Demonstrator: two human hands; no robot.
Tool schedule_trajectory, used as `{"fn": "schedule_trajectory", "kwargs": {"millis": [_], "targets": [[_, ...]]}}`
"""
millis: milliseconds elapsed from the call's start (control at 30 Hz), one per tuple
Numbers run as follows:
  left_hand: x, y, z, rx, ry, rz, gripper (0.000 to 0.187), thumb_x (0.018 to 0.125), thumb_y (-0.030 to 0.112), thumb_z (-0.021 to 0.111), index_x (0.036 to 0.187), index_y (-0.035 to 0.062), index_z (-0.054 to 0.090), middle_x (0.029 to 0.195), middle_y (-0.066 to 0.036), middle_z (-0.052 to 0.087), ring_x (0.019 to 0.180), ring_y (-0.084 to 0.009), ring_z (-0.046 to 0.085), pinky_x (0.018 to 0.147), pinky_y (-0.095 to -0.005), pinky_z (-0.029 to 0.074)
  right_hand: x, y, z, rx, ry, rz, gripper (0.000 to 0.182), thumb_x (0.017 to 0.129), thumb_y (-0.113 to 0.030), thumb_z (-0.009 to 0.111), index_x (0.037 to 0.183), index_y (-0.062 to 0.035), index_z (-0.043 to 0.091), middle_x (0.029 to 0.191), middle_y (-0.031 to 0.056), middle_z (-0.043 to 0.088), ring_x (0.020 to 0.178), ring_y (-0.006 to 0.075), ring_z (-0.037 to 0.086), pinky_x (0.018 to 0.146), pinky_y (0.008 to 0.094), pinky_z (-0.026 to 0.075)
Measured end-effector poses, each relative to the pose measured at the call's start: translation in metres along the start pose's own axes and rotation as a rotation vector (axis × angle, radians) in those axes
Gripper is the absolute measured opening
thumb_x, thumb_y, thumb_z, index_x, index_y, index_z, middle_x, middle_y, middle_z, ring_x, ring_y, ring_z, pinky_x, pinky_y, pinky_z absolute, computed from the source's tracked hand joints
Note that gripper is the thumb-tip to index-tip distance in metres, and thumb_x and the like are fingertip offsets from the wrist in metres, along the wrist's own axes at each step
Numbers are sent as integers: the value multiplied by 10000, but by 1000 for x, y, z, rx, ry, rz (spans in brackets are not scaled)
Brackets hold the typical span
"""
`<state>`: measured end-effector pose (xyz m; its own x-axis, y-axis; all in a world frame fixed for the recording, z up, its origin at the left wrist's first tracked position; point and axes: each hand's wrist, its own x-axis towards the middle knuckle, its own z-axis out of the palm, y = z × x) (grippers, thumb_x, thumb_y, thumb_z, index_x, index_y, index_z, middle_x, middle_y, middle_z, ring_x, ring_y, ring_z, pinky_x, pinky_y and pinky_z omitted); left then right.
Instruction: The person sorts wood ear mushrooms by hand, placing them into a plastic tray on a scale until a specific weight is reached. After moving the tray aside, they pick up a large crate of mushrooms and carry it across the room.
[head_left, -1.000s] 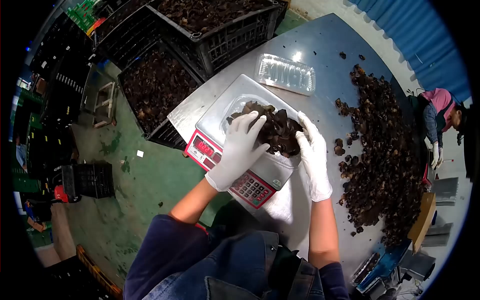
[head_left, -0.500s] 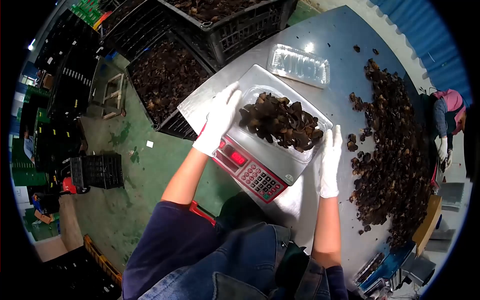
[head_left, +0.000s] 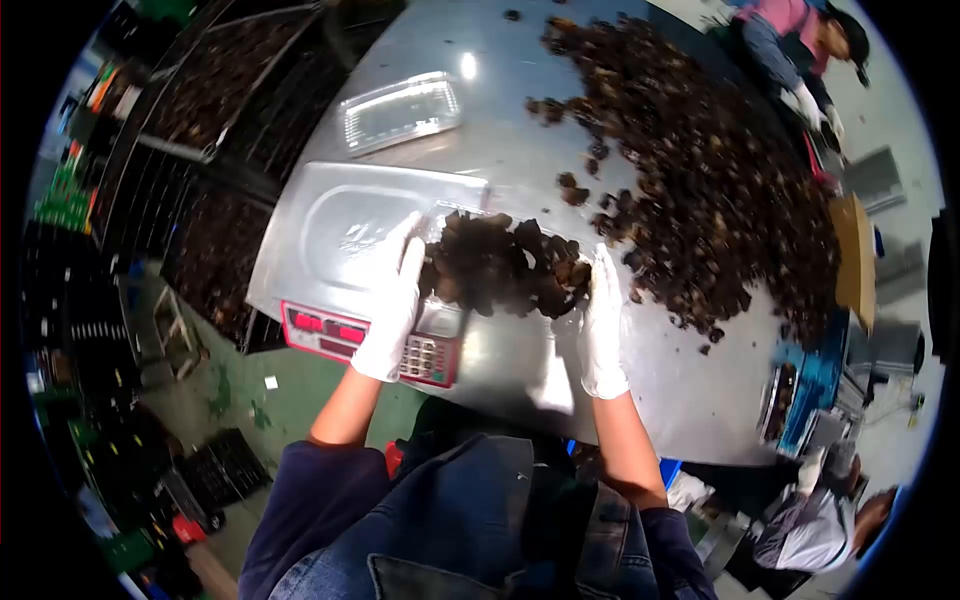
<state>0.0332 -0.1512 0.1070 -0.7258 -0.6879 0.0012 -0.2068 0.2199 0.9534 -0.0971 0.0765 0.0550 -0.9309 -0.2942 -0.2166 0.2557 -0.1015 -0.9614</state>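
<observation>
Holding tray (head_left: 438,322) btwn hands (head_left: 390,318) (head_left: 604,335) (part-open)

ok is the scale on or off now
On: the scale's display glows red, beside the left hand. The numbers are too blurred to read.

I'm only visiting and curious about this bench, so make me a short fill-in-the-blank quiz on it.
The left hand and right hand wear ____ gloves.
The clear tray between them holds dark ____.
The keypad belongs to a ____.
Of these two hands, the ____ one is nearer the big loose heap.

Missing words: white; mushrooms; scale; right.
</observation>
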Motion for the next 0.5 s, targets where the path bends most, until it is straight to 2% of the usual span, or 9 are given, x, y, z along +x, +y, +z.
{"fn": "schedule_trajectory", "kwargs": {"millis": [33, 100, 133, 167, 233, 267, 367, 400, 500], "targets": [[-7, 9, 19, 66, -59, 11, 395, 1030, 200, 437, 1379, 21, 490, 1379, -108, 508, 1302, -206, 442, 1116, -320, 303, -16, -27, -5, 62, 115, 82, 515, 1037, -250, 459, 1483, -20, 341, 1420, 117, 466, 1268, 174, 452, 1072, 286, 352], [-20, 19, 63, 11, -184, 63, 390, 1033, 192, 438, 1381, 23, 486, 1372, -102, 508, 1294, -205, 447, 1112, -313, 304, -40, -52, -45, 122, 188, 93, 503, 1042, -256, 440, 1487, -43, 342, 1393, 107, 488, 1254, 178, 472, 1044, 292, 396], [-28, 20, 87, -16, -247, 86, 387, 1032, 183, 445, 1381, 21, 482, 1361, -108, 511, 1279, -211, 460, 1093, -315, 327, -41, -21, -91, 138, 274, 9, 451, 1040, -242, 463, 1443, -43, 426, 1431, 70, 481, 1292, 157, 466, 1079, 306, 369], [-37, 28, 109, -12, -334, 72, 391, 1014, 142, 464, 1386, 22, 477, 1340, -109, 525, 1235, -214, 489, 1054, -314, 362, -57, -50, -95, 221, 321, 35, 440, 1044, -253, 440, 1445, -76, 403, 1192, 71, 561, 1010, 140, 574, 862, 268, 512], [-59, 36, 160, -54, -470, 167, 409, 986, 98, 481, 1389, 29, 475, 1322, -109, 533, 1183, -203, 509, 1005, -311, 395, -82, -59, -144, 293, 466, 62, 437, 1039, -256, 459, 1433, -74, 411, 1175, 75, 573, 1009, 148, 581, 881, 279, 511], [-76, 45, 188, -268, -584, -82, 427, 963, 65, 492, 1388, 30, 475, 1315, -115, 535, 1158, -204, 525, 985, -311, 413, -97, -54, -174, 332, 459, -6, 440, 1030, -270, 484, 1421, -74, 434, 1214, 79, 581, 1071, 170, 582, 942, 310, 494], [-121, 9, 280, -188, -699, 300, 422, 956, 62, 490, 1375, 16, 465, 1360, -134, 510, 1196, -218, 529, 1029, -331, 408, -130, 1, -297, 185, 706, -126, 477, 1020, -329, 503, 1409, -55, 467, 1247, 73, 589, 1131, 161, 577, 993, 310, 466], [-136, -2, 309, -197, -740, 307, 422, 956, 62, 490, 1375, 16, 465, 1360, -134, 510, 1196, -218, 529, 1029, -331, 408, -143, -2, -322, 301, 717, -59, 490, 1018, -340, 507, 1407, -44, 468, 1250, 78, 587, 1140, 166, 570, 1005, 321, 454], [-177, -13, 382, -200, -983, 78, 430, 934, 134, 573, 1334, 0, 491, 1395, -195, 471, 1313, -314, 444, 1091, -397, 359, -181, -9, -365, 196, 851, -147, 437, 1034, -294, 483, 1383, -33, 500, 1281, 81, 586, 1150, 162, 562, 1008, 319, 439]]}}
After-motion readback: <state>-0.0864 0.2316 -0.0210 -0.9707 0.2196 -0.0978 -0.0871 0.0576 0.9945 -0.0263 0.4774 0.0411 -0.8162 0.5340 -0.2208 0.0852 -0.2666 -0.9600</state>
